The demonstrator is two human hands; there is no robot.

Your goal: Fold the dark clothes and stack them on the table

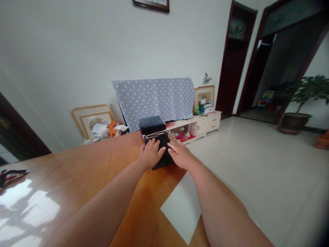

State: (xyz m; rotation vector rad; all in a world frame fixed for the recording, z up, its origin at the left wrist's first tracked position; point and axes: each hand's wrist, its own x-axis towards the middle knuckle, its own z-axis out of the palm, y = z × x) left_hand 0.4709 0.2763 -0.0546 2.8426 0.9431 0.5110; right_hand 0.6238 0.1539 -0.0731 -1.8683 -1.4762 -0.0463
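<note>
Both arms reach forward over the wooden table [102, 171] to a dark folded cloth [166, 156] that hangs or lies at the front of a stack of folded clothes [152, 124]. My left hand [151, 153] rests on the cloth's left side, fingers stretched out. On its right side lies my right hand [180, 153], with its fingers spread too. The stack is dark on top, with a brown and white striped layer lower down. What kind of garment the dark cloth is, I cannot make out.
A pale sheet [182, 209] lies by my right forearm. At the far left is a patterned dark cloth [11, 176]. Behind the table stand a low white cabinet [203, 126], a polka-dot cover [156, 97] and picture frames [94, 116]. A potted plant [295, 121] stands right.
</note>
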